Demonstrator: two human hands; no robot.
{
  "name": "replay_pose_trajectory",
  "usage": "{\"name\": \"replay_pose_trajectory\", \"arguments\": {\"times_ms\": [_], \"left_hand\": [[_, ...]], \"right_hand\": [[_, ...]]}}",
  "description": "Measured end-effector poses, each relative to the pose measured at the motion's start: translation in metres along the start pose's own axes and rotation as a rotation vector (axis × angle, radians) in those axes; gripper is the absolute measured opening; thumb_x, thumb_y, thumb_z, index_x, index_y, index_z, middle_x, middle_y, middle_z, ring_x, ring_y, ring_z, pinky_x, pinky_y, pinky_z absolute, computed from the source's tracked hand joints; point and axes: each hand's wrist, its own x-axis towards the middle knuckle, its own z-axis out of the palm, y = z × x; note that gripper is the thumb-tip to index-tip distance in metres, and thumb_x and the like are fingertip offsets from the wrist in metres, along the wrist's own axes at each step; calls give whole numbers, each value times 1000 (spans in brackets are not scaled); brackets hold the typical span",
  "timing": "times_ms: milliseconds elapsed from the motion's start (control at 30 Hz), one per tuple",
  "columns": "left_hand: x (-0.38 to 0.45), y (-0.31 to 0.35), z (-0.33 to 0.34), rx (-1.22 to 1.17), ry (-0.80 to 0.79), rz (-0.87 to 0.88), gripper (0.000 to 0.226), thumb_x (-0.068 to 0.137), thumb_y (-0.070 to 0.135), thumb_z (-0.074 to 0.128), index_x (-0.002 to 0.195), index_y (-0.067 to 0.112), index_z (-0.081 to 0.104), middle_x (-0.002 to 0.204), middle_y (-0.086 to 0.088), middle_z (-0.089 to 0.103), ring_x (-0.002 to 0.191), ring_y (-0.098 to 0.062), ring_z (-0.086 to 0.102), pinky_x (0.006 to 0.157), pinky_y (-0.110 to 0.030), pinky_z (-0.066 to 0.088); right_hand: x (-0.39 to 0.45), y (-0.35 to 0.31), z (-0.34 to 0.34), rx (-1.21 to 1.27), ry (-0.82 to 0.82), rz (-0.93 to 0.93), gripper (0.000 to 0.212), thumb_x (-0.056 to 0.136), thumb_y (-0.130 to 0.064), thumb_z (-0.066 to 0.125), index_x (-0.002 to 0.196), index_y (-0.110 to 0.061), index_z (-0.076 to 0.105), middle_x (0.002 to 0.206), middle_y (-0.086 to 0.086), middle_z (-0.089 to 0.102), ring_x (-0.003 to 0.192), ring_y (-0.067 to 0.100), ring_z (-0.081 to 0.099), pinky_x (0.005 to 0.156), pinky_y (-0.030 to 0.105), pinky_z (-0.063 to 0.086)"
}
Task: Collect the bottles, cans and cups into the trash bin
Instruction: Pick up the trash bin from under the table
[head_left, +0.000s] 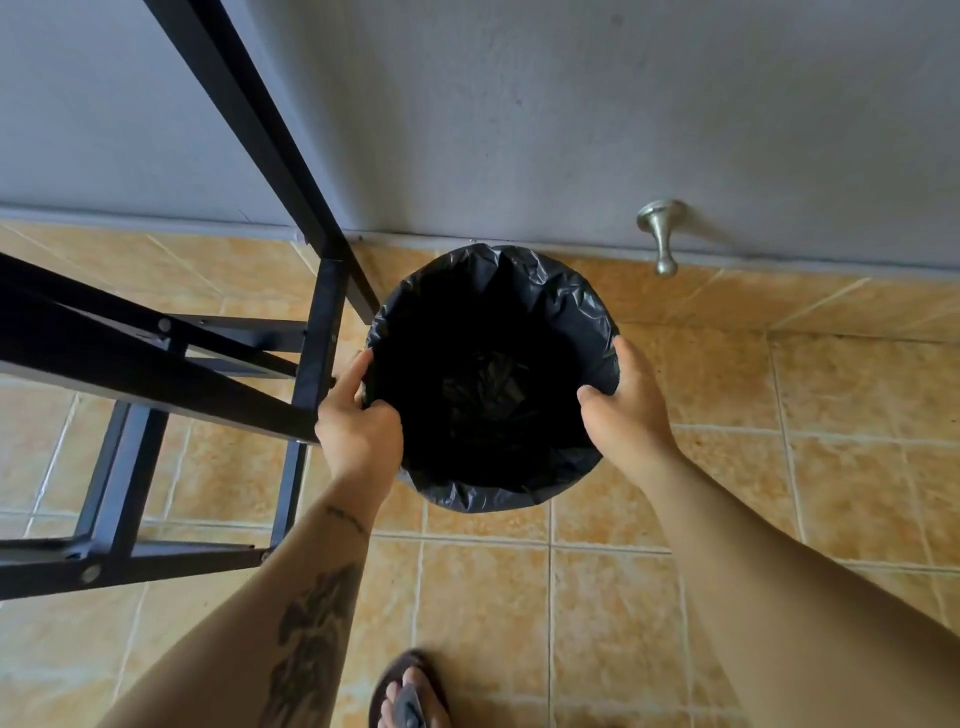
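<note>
A round trash bin (550, 291) lined with a black plastic bag stands on the tiled floor against the grey wall. Its inside is dark; only crumpled bag shows at the bottom. My left hand (358, 426) grips the bin's left rim, thumb inside, index finger stretched along the edge. My right hand (626, 410) grips the right rim, thumb over the lip. No bottles, cans or cups are in view.
A black metal table frame (311, 364) stands just left of the bin, one leg almost touching my left hand. A metal door stop (662, 236) sticks out of the wall at the right. My sandalled foot (410, 696) is on the orange tiles below.
</note>
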Motion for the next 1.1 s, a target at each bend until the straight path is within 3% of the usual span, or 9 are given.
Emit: {"name": "replay_pose_trajectory", "arguments": {"times_ms": [167,333,500,700,800,933,967,1033,1100], "left_hand": [[-27,12,-11,40,19,46,72,82,-6,45,136,40,58,120,-3,72,109,-45,63,84,-53,56],[-77,63,-39,-20,59,63,66,87,-6,52,138,34,57,131,8,64,123,-18,60,103,-43,51],[-136,131,-78,-87,37,53,71,87,-11,41,137,38,56,129,13,60,126,-17,56,103,-43,51],[-225,194,-124,-29,21,164,78,80,-15,35,139,32,54,143,10,51,136,-13,43,110,-44,43],[-275,211,-144,-47,65,154,81,82,-15,36,145,34,49,149,9,47,140,-18,42,108,-46,45],[-350,231,-177,-77,159,174,76,83,-16,36,144,27,51,147,9,48,126,0,53,98,-21,48],[-369,237,-186,-98,177,174,75,83,-15,36,143,28,52,146,9,49,119,3,57,92,-20,52],[-404,248,-207,-139,215,171,75,82,-12,38,142,30,54,143,7,53,119,-12,61,89,-34,58],[-437,263,-231,-176,243,163,76,81,-11,39,141,32,54,137,6,58,106,-22,67,72,-35,61]], "right_hand": [[-26,-8,-18,29,61,-3,67,95,-2,51,155,-26,31,160,-14,26,141,14,36,108,28,37],[-74,-31,-55,-10,150,-36,72,84,13,51,148,-20,44,143,-12,40,125,18,52,95,26,45],[-137,-75,-105,-36,171,-83,76,78,19,50,145,-16,49,127,-11,40,112,16,52,80,11,39],[-208,-136,-176,-18,180,-125,78,76,22,43,142,-19,53,128,-5,44,118,23,48,89,18,37],[-241,-158,-210,-12,133,-192,77,78,22,42,142,-19,53,125,-5,41,117,20,45,88,12,34],[-295,-182,-256,-11,23,-284,74,82,22,44,146,-14,48,132,-4,38,115,8,41,83,-5,28],[-310,-188,-266,-33,-17,-311,74,83,21,43,147,-14,46,141,-3,37,124,9,39,91,-2,29],[-340,-200,-284,-75,-79,-368,76,85,21,42,151,-17,42,160,-3,26,146,14,25,111,17,28],[-370,-210,-298,-102,-120,-422,78,85,21,41,152,-19,40,165,-4,18,152,15,13,119,30,23]]}}
